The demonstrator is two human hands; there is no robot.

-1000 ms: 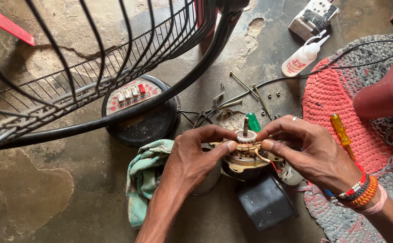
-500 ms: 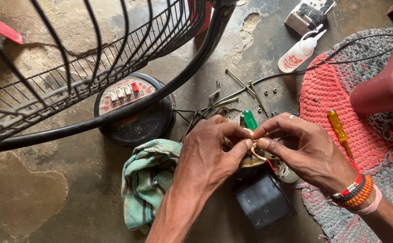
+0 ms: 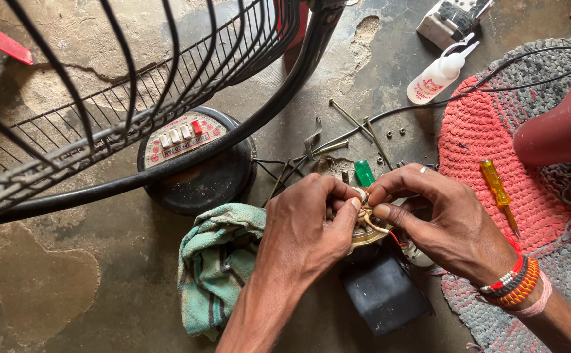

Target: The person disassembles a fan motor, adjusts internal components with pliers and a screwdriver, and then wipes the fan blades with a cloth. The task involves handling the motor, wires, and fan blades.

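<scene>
I see both hands, left hand (image 3: 302,225) and right hand (image 3: 439,219), fingers clamped on the motor winding (image 3: 367,229) between them. Thin wires look fragile; I'd grip its rigid rim.

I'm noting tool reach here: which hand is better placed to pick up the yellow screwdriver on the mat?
Probably the right hand. The yellow screwdriver lies on the pink mat just beside it, while the left hand sits on the far side of the motor coil both hands pinch.
</scene>
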